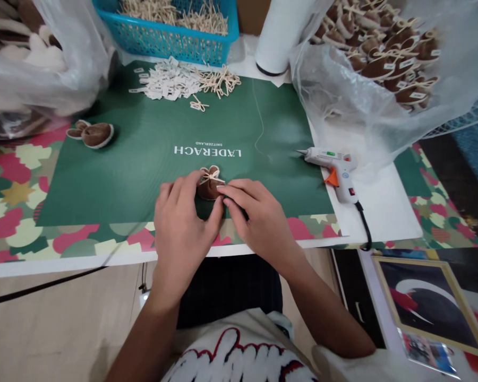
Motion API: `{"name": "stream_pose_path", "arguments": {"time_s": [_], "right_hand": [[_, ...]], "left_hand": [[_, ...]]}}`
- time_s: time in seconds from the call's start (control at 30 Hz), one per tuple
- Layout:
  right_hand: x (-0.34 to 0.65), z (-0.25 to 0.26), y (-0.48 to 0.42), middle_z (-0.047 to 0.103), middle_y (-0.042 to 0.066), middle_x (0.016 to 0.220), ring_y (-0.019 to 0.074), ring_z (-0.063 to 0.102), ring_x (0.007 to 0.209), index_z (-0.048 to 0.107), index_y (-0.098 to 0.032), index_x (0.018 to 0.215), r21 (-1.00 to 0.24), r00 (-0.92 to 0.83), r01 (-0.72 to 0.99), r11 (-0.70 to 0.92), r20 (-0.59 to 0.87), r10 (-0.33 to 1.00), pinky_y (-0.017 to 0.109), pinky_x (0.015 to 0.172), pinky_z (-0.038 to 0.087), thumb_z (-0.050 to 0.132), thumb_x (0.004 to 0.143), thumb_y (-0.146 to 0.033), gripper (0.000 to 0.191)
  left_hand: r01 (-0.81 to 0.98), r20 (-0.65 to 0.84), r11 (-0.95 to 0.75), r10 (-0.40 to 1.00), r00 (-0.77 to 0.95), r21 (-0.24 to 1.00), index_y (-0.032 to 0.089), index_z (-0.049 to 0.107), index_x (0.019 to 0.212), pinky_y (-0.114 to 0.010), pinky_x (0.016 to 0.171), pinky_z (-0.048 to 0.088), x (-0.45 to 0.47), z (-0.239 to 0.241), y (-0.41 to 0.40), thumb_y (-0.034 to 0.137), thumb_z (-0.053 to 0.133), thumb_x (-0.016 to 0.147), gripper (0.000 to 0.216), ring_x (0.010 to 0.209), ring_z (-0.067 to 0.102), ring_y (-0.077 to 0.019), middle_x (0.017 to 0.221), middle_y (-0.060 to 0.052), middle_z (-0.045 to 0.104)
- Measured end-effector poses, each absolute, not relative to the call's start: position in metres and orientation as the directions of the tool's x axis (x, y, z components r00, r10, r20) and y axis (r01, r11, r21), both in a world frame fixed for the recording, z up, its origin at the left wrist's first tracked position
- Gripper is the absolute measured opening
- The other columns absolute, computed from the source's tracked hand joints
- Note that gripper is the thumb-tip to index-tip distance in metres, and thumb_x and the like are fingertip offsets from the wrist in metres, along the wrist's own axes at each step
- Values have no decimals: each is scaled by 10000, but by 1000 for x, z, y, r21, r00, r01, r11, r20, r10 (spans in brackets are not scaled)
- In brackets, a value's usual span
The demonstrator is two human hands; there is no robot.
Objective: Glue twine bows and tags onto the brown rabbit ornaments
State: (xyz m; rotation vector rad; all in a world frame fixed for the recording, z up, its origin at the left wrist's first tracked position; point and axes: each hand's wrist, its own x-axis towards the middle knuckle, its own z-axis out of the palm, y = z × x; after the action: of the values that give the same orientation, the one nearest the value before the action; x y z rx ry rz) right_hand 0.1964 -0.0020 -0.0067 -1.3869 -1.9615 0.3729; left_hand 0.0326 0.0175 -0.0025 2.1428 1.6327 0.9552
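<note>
On the green mat [143,180] in front of me lies a small brown plush bunny shape [209,187] with pale edging and a cream string bow. My left hand [183,217] curls around its left side, thumb at the lower edge, holding it. From the other side my right hand [257,212] reaches in, with thumb and forefinger pinched on a small white label [220,188] at the bunny's right edge. Part of the bunny is hidden by my fingers. A second brown plush bunny shape [91,133], with no bow visible, lies farther left.
White labels [171,79] and cream bows [221,80] are piled at the back, before a blue basket [175,45] of string pieces. A glue gun [332,167] lies right. Plastic bags hold plush pieces [43,53] at left and finished-looking bunnies [398,58] at right.
</note>
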Motion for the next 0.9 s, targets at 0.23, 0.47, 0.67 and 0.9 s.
{"name": "stream_pose_path", "arguments": {"time_s": [0.23, 0.47, 0.67, 0.9], "right_hand": [[200, -5, 0, 760, 85, 1269, 232, 693, 1105, 720, -213, 1266, -585, -207, 708, 395, 364, 908, 403, 1003, 569, 455, 1055, -81, 364], [196, -6, -2, 744, 98, 1330, 255, 677, 1103, 705, -209, 1299, -503, -232, 780, 372, 320, 919, 441, 981, 566, 425, 1033, -52, 417], [195, -4, -3, 731, 101, 1357, 256, 669, 1108, 682, -172, 1342, -458, -255, 802, 383, 318, 913, 429, 997, 552, 406, 1036, -49, 430], [197, -7, 0, 702, 135, 1338, 272, 648, 1230, 640, -200, 1369, -664, 45, 725, 182, 309, 950, 443, 1011, 529, 478, 1084, -259, 333]], "left_hand": [[769, 329, -310, 934, 138, 559, 217, 621, 1347, -454, 952, 473, 34, -2, 16, 302, 677, 977, 384, 1076, 628, -313, 1178, -91, 738], [771, 355, -323, 925, 135, 549, 191, 631, 1340, -444, 947, 478, 33, -4, 16, 287, 679, 970, 385, 1069, 631, -311, 1172, -98, 746], [767, 359, -326, 924, 135, 552, 185, 629, 1354, -432, 947, 481, 33, -5, 17, 302, 685, 968, 407, 1074, 631, -308, 1191, -100, 743], [760, 380, -337, 916, 129, 556, 194, 614, 1384, -433, 963, 498, 30, -6, 16, 335, 693, 973, 442, 1085, 639, -305, 1186, -99, 747]]}}
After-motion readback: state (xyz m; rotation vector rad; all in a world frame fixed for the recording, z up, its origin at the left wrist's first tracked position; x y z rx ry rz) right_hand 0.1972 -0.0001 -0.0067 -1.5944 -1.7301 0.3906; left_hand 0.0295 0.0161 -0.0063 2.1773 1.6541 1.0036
